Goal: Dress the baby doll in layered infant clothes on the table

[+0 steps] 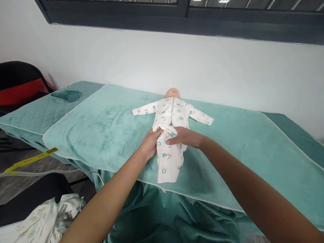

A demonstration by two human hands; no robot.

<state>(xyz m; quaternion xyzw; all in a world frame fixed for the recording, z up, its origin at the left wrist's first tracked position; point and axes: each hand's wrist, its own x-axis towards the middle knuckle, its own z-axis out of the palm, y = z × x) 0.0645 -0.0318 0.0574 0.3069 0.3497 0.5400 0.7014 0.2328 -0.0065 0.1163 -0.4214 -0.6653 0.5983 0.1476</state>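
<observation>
A baby doll (172, 92) lies on its back on a green bed cover, wearing a white long-sleeved top (164, 110) with a small teal print. Its arms are spread out to both sides. Matching baby trousers (168, 162) lie over its lower body, the legs towards me. My left hand (151, 143) is closed on the left edge of the waistband, thumb on top. At the other side, my right hand (187, 136) grips the waistband, with one finger stretched across the front of the trousers. Some of its fingertips are hidden by cloth.
The green cover (113, 125) lies on a long bed with a face hole (67, 96) at the left end. Patterned cloth (48, 219) is heaped on a black chair at lower left. A cable (63, 171) and yellow strap (30, 160) hang beside the bed. A wall stands behind.
</observation>
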